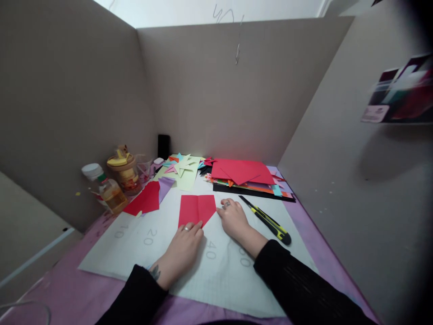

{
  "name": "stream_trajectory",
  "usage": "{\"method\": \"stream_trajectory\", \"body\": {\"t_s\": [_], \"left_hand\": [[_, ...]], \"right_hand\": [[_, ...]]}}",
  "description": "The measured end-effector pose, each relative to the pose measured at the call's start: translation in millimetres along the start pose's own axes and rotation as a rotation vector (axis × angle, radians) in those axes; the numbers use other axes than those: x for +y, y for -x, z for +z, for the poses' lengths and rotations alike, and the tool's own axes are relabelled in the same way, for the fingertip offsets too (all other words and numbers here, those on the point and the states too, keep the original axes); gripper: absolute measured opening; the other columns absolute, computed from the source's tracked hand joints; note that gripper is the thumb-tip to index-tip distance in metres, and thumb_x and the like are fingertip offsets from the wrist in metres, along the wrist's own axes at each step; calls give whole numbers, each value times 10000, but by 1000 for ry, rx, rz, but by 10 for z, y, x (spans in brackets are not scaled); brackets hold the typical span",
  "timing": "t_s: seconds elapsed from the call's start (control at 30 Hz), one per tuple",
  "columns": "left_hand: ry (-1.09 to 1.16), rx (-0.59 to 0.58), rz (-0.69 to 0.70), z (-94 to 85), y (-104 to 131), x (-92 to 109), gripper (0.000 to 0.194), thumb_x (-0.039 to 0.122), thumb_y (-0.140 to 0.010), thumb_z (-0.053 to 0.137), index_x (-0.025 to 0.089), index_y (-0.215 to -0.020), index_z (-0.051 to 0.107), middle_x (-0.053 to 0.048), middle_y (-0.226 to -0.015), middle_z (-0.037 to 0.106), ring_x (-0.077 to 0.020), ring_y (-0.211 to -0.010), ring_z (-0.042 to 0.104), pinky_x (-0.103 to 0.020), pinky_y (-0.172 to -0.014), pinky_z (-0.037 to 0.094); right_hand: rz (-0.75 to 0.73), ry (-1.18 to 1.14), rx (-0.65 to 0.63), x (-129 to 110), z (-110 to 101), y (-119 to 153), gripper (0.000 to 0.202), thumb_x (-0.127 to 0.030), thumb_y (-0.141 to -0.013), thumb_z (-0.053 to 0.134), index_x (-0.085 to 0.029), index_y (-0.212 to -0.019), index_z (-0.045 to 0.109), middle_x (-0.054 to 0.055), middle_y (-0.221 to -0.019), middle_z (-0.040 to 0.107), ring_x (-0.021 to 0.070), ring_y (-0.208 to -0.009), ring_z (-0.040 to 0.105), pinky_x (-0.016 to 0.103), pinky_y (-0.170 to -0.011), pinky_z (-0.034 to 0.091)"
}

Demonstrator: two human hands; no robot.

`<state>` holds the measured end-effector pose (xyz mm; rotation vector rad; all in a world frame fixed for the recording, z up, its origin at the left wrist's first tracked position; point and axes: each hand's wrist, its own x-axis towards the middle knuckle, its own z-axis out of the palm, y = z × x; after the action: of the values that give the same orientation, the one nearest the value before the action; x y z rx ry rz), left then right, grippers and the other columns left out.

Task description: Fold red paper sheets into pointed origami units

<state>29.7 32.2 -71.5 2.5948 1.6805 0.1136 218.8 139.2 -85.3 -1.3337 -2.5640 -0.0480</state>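
A red sheet of paper lies in front of me with a vertical crease down its middle. Its lower right edge runs at a slant. My left hand rests on the paper's lower edge, fingers stretched out and lying flat. At the right corner of the sheet is my right hand, its fingers bent and the thumb and forefinger closed at the paper's edge. A black and yellow utility knife lies to the right of that hand. The fingertips' undersides are hidden.
A white numbered sheet covers the pink tablecloth. Red paper scraps, a bottle and a lidded cup stand left. Folded paper stars and a stack of coloured paper lie behind. Grey panels enclose the table.
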Motion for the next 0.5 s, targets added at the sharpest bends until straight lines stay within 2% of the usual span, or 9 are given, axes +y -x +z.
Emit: {"method": "stream_trajectory", "body": {"t_s": [0.13, 0.23, 0.33, 0.5], "left_hand": [[2, -18, -17, -10, 13, 12, 337, 30, -854, 381, 128, -1118, 567, -103, -1377, 491, -271, -1112, 494, -439, -950, 396], [1, 4, -20, 26, 21, -2, 339, 44, -877, 366, 132, -1140, 560, -96, -1374, 494, -266, -1130, 486, -437, -961, 394], [-3, 14, -23, 47, 35, 3, 339, 65, -891, 372, 127, -1175, 548, -102, -1320, 537, -261, -1126, 492, -423, -959, 400], [6, -22, -23, -45, 144, 43, 325, 40, -866, 408, 140, -1118, 587, -105, -1289, 566, -260, -1108, 525, -419, -936, 415]], "right_hand": [[32, -39, 85, 19, 24, 19, 386, -70, -785, 496, -145, -1127, 658, 172, -1186, 580, 305, -1097, 459, 441, -929, 343], [-165, -177, 143, -98, 74, 76, 443, -93, -806, 485, -149, -1231, 596, 140, -1207, 590, 274, -1159, 461, 423, -1021, 336], [-382, -309, 73, -215, 137, 122, 421, -119, -829, 471, -167, -1226, 604, 122, -1243, 597, 244, -1196, 481, 394, -1024, 387], [-379, -340, -2, -231, 174, 125, 434, -91, -818, 468, -125, -1230, 601, 145, -1261, 598, 241, -1178, 531, 386, -1013, 432]]}}
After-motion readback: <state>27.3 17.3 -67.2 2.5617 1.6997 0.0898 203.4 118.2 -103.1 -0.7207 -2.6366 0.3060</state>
